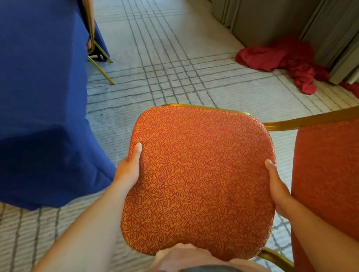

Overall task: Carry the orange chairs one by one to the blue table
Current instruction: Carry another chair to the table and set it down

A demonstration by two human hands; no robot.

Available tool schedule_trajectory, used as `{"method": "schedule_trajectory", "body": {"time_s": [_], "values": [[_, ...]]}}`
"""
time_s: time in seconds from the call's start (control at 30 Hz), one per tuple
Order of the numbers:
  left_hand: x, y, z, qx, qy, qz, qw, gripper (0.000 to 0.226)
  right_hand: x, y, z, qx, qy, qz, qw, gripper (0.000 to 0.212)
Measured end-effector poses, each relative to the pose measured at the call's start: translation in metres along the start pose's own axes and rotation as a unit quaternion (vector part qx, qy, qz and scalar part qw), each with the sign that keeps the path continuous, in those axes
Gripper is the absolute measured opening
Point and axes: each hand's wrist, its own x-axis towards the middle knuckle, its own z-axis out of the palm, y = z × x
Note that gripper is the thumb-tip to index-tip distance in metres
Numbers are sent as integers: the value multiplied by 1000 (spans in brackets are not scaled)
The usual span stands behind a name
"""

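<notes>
I hold an orange chair (198,179) in front of my chest, its patterned seat cushion facing up at me and its backrest at the right edge of view. My left hand (129,167) grips the seat's left edge, thumb on top. My right hand (278,189) grips the seat's right edge, between seat and backrest, thumb on the cushion. The gold frame shows behind the seat and below it. The blue table (26,105), draped in a blue cloth reaching the floor, stands to my left, its near corner close to my left hand.
Another gold-framed chair (96,51) stands at the table's far side. A crumpled red cloth (289,59) lies on the carpet at the right by grey wall panels (294,6). Pale lined carpet (162,46) runs ahead between table and wall.
</notes>
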Motion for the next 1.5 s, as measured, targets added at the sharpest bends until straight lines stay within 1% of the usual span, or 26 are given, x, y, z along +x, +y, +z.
{"method": "schedule_trajectory", "body": {"time_s": [0.03,0.17,0.3,0.5,0.67,0.77,0.83,0.9,1.03,1.13,1.23,1.37,1.43,1.5], "values": [[19,18,-4,-11,5,-1,1000,93,15,-26,9,-16,3,-7,1000,85],[36,38,-14,7,17,29,999,94,23,-50,21,-11,-20,-22,999,84],[89,71,-34,6,30,21,999,94,60,-107,60,-21,-36,-39,998,82],[167,92,-30,-48,32,-32,998,93,138,-179,108,-63,-54,-30,996,83],[254,150,-38,-71,74,-47,994,94,216,-270,158,-86,-79,-38,992,81],[301,185,-37,-74,78,-54,993,95,263,-329,180,-108,-95,-35,989,80],[324,199,-34,-69,83,-65,992,96,289,-360,193,-112,-109,-36,987,82],[348,215,-37,-69,106,-78,989,96,317,-385,211,-123,-121,-34,984,84],[385,237,-54,-58,129,-90,986,98,349,-412,249,-131,-135,-17,982,87],[423,254,-66,-42,120,-101,987,96,376,-434,279,-127,-139,1,982,93],[469,271,-77,-56,115,-113,985,97,407,-460,313,-121,-145,21,982,102],[542,295,-102,-68,115,-114,985,95,445,-505,374,-119,-159,14,980,108],[580,313,-121,-81,121,-108,983,96,462,-534,408,-126,-160,2,979,103],[614,333,-145,-88,124,-105,983,99,472,-568,442,-123,-162,-20,979,86]]}}
